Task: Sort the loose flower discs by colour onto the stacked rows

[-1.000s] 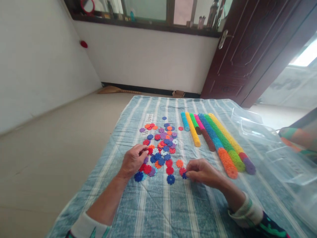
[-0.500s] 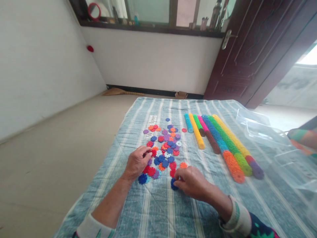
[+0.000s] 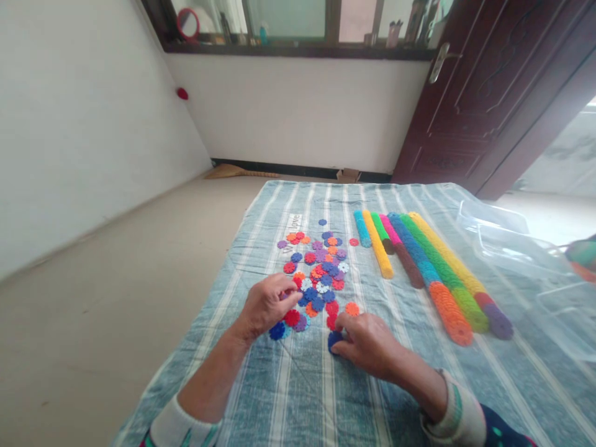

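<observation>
Loose plastic snowflake discs in red, blue, purple, orange and white lie in a spread pile (image 3: 321, 270) on the striped cloth. My left hand (image 3: 270, 303) hovers at the pile's left edge, thumb and forefinger apart near a white disc (image 3: 306, 284); no disc shows between them. In front of the pile, my right hand (image 3: 370, 341) pinches dark blue snowflake discs (image 3: 334, 341) between thumb and fingers, low over the cloth. Red discs (image 3: 332, 308) and an orange disc (image 3: 352, 309) lie just beyond that hand. Its fingers partly hide how many blue discs it holds.
Long rows of stacked discs lie to the right, among them a yellow row (image 3: 382, 251) and an orange-ended row (image 3: 454, 320). Clear plastic boxes (image 3: 516, 248) stand along the right side. The striped cloth (image 3: 261, 397) covers the table, whose left edge drops to the floor.
The whole view has shifted slightly, moving things to the right. My left hand has moved a little toward the pile and its thumb and forefinger have parted. My right hand still pinches blue discs.
</observation>
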The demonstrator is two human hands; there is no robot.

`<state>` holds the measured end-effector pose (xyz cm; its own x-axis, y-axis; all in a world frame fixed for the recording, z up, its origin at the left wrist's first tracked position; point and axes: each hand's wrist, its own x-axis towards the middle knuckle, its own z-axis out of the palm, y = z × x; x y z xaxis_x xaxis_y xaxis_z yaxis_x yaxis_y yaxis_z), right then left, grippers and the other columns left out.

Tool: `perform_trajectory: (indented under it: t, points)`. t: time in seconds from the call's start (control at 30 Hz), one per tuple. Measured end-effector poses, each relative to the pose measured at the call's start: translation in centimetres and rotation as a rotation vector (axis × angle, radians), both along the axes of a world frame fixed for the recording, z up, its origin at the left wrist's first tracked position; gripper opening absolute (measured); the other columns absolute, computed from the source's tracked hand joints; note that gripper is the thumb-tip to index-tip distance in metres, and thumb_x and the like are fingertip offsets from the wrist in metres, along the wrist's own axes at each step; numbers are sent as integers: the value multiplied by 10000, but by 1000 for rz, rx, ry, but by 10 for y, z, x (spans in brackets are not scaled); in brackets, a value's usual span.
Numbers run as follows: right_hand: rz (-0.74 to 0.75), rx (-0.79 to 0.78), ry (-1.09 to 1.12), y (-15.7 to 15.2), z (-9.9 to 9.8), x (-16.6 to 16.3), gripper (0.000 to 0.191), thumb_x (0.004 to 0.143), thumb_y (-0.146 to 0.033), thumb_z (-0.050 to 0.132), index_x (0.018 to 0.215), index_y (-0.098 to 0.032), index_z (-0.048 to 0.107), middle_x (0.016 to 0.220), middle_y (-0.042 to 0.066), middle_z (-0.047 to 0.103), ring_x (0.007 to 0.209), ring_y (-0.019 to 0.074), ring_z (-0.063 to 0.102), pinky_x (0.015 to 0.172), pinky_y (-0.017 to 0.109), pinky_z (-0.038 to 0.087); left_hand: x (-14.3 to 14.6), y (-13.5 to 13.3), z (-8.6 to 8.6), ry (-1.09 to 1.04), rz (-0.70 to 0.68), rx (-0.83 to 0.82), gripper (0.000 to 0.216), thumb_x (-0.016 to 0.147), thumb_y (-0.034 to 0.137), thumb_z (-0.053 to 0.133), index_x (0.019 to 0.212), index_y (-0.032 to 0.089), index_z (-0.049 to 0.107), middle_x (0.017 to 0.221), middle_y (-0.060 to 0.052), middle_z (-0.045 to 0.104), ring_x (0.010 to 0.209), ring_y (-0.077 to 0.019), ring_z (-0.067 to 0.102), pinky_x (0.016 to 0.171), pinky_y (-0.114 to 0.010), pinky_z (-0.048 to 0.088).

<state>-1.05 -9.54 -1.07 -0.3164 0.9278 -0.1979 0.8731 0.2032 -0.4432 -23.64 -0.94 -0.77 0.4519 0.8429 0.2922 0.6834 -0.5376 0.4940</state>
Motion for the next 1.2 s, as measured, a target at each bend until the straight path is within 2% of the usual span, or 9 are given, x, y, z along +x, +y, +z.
perform_trajectory:
  t: [0.17, 0.27, 0.37, 0.47, 0.57, 0.77, 0.87, 1.1, 1.2]
  points:
    - [-7, 1, 51, 1, -5, 4, 213, 800, -284, 656, 996, -199, 671, 778, 38, 724, 742, 209, 641, 583, 264, 259, 12, -11, 15, 257, -110, -256, 154, 716, 323, 674, 686, 176, 642, 734, -1, 599, 688, -134, 541, 627, -242, 385]
    - [-11, -7, 70, 3, -7, 6, 209, 791, -283, 669, 983, -200, 674, 763, 33, 717, 726, 200, 630, 583, 258, 264, 18, -15, 17, 388, -120, -316, 129, 685, 299, 667, 707, 174, 641, 788, -16, 602, 737, -155, 543, 645, -255, 370]
    - [-16, -10, 89, 3, -7, 6, 202, 783, -281, 686, 969, -201, 678, 750, 28, 710, 712, 190, 620, 580, 252, 264, 19, -16, 16, 420, -132, -337, 91, 669, 243, 626, 729, 176, 632, 799, -19, 595, 742, -158, 529, 646, -258, 359]
    - [-19, -12, 120, 4, -7, 5, 205, 771, -272, 708, 963, -204, 685, 751, 22, 709, 706, 179, 614, 581, 244, 271, 19, -15, 16, 349, -141, -370, 59, 644, 208, 604, 693, 176, 601, 750, -3, 576, 711, -148, 513, 640, -254, 357]
    - [-21, -11, 135, 5, -6, 6, 213, 764, -264, 720, 965, -201, 686, 739, 16, 706, 695, 173, 612, 577, 240, 275, 17, -13, 15, 166, -149, -456, 34, 643, 203, 594, 642, 175, 575, 695, 12, 563, 679, -133, 512, 630, -244, 369]
    - [11, 54, 60, -1, -4, 3, 164, 810, -271, 684, 954, -195, 676, 753, 35, 727, 709, 199, 651, 569, 261, 269, 5, -6, 10, -159, -20, -584, 118, 686, 258, 580, 611, 168, 563, 596, 25, 527, 567, -108, 470, 559, -239, 370]
    - [58, 137, -5, -7, -1, -8, 110, 856, -293, 651, 889, -190, 669, 766, 51, 739, 697, 205, 672, 553, 279, 261, 1, -4, 11, -142, -25, -606, 106, 681, 265, 590, 641, 166, 584, 600, 27, 535, 565, -108, 474, 551, -237, 366]
    - [299, 367, -27, -19, -3, -56, 153, 871, -294, 639, 758, -193, 613, 669, 15, 718, 536, 164, 634, 451, 296, 267, 11, -10, 19, 271, -93, -415, 51, 599, 192, 620, 587, 172, 575, 669, 25, 530, 640, -115, 464, 598, -242, 325]
    - [400, 423, -54, -22, -4, -74, 74, 862, -208, 616, 792, -193, 600, 670, 12, 716, 504, 167, 613, 416, 304, 296, 12, -11, 19, 234, -104, -471, 33, 595, 157, 597, 584, 169, 569, 669, 23, 541, 633, -113, 475, 604, -238, 339]
